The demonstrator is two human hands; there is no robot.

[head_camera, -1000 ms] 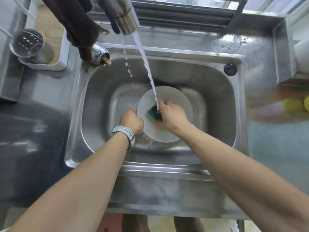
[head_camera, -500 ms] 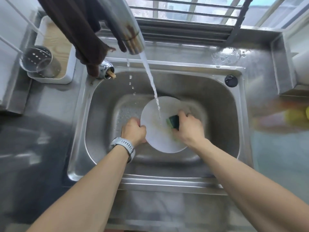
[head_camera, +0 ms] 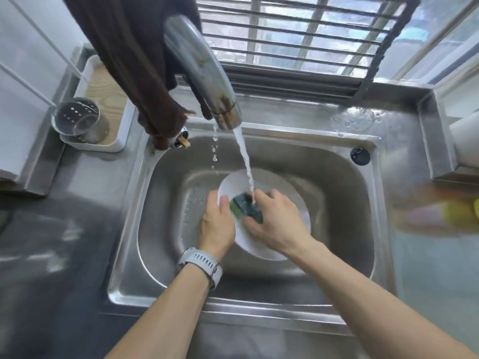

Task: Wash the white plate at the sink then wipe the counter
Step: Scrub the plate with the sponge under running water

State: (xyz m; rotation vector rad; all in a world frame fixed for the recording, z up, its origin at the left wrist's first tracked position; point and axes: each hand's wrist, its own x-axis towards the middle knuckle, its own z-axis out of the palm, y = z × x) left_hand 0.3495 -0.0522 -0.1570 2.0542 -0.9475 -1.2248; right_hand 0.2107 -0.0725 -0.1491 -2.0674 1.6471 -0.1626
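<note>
the scouring sponge [head_camera: 246, 207] has swept from the white plate's [head_camera: 298, 203] right side back to its left, under the faucet [head_camera: 204, 73] stream, so scrubbing goes on and the counter wipe waits. the left hand [head_camera: 217, 224] fingers curl over the plate's left rim; the right hand [head_camera: 274, 218] fingers grip the sponge. the plate sits mid-basin in the steel sink [head_camera: 337, 177]. at the tabletop's back-left corner, a white tray [head_camera: 121, 136] holds a perforated steel cup [head_camera: 77, 123].
</note>
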